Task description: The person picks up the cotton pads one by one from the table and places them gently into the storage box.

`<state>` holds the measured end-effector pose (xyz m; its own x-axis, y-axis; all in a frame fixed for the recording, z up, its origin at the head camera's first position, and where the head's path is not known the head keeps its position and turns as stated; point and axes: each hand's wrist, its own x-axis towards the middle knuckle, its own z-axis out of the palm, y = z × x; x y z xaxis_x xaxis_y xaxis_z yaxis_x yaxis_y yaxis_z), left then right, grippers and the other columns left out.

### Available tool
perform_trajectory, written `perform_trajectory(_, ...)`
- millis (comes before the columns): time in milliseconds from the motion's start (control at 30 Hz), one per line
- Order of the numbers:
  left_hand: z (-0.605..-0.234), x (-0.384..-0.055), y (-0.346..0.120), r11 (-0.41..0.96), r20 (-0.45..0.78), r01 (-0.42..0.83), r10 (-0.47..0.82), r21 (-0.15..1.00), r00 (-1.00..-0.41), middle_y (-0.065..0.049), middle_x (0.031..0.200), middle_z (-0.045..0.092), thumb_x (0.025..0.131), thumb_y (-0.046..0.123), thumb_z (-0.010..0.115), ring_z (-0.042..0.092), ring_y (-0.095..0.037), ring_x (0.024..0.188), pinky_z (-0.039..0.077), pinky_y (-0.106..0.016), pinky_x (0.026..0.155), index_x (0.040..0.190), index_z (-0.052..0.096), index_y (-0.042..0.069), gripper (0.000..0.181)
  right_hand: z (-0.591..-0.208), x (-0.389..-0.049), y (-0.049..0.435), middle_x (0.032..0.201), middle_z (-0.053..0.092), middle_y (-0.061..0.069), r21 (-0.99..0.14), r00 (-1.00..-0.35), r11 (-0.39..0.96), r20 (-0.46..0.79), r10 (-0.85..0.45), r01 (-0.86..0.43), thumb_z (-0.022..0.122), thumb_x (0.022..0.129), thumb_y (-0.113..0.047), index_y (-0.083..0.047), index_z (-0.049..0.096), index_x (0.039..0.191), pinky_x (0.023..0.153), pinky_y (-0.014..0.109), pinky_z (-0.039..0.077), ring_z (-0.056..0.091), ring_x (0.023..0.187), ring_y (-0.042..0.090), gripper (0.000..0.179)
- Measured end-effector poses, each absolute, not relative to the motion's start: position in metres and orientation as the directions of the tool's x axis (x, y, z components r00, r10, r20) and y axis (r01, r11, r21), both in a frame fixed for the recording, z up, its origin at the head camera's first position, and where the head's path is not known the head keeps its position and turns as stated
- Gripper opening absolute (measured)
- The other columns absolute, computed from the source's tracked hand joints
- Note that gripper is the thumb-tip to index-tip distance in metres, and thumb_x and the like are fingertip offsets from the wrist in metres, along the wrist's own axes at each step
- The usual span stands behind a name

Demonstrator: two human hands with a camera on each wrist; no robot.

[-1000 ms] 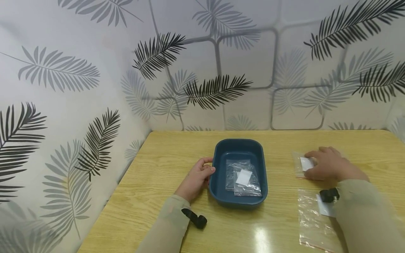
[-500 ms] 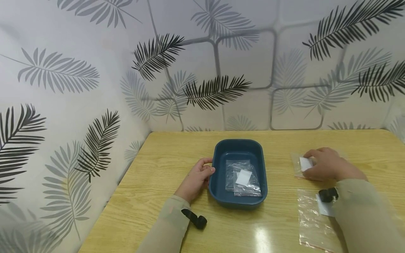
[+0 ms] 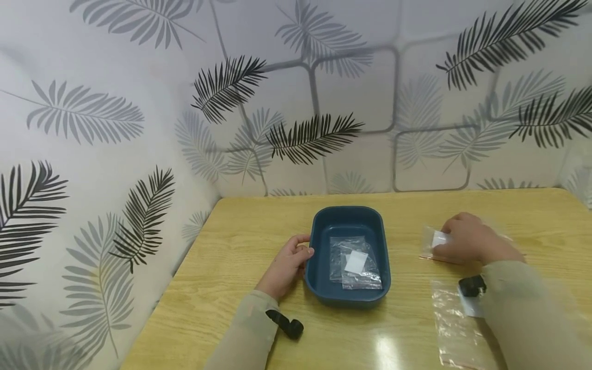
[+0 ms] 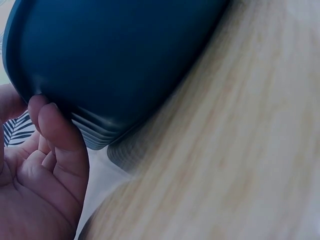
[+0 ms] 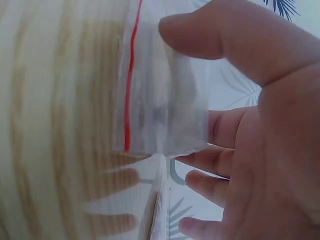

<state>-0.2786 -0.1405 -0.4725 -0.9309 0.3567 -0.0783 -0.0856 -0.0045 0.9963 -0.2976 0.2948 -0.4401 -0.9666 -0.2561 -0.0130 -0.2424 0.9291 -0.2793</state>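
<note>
A dark blue plastic bin [image 3: 349, 298] stands mid-table with clear bags [image 3: 337, 262] and a white square [image 3: 356, 262] inside. My left hand [image 3: 287, 264] holds its left side. In the left wrist view the fingertips [image 4: 50, 117] of that hand press the outer wall, thumb at the rim. On the right, my right hand [image 3: 472, 239] grips a small clear zip bag [image 5: 160, 115] with a red seal line, thumb on one face and fingers behind it. A white square [image 3: 439, 238] shows in it in the head view.
A larger clear zip bag [image 3: 450, 324] lies on the wooden table [image 3: 407, 339] near my right forearm, with a white piece [image 3: 470, 304] at it, partly covered by the wrist. Patterned walls [image 3: 296, 118] border the table behind and at left.
My right hand has shifted slightly left, and the small zip bag has moved left with it. The left hand keeps its place on the bin. The head view has tilted a little.
</note>
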Motion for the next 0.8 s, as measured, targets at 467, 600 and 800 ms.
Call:
perform_trajectory(467, -0.472, -0.277, -0.140, -0.017, -0.056, -0.067, 0.368, 0.998, -0.928, -0.011, 0.095, 0.060, 0.104, 0.018, 0.055, 0.061, -0.018, 0.075, 0.052, -0.029, 0.063, 0.146, 0.043, 0.006, 0.045, -0.423, -0.296, 0.279, 0.116, 0.059, 0.029, -0.269, -0.950, 0.911, 0.072, -0.304, -0.312, 0.079, 0.078, -0.042, 0.001, 0.071, 0.096, 0.092, 0.064, 0.043, 0.052, 0.109, 0.049, 0.047)
perform_trajectory(600, -0.472, -0.277, -0.140, -0.017, -0.057, -0.068, 0.368, 0.998, -0.928, -0.011, 0.096, 0.060, 0.105, 0.018, 0.055, 0.062, -0.018, 0.076, 0.052, -0.029, 0.064, 0.146, 0.042, 0.006, 0.045, -0.420, -0.295, 0.277, 0.118, 0.057, 0.031, -0.277, -0.949, 0.908, 0.089, -0.302, -0.315, 0.079, 0.079, -0.044, 0.000, 0.071, 0.097, 0.093, 0.066, 0.042, 0.051, 0.111, 0.051, 0.048)
perform_trajectory(800, -0.472, -0.278, -0.140, -0.015, -0.056, -0.066, 0.370, 0.998, -0.927, -0.013, 0.098, 0.061, 0.105, 0.018, 0.054, 0.062, -0.019, 0.076, 0.053, -0.029, 0.064, 0.146, 0.042, 0.006, 0.044, -0.412, -0.293, 0.272, 0.125, 0.053, 0.034, -0.298, -0.940, 0.892, 0.142, -0.310, -0.339, 0.079, 0.083, -0.043, 0.001, 0.069, 0.101, 0.098, 0.068, 0.037, 0.047, 0.117, 0.053, 0.049)
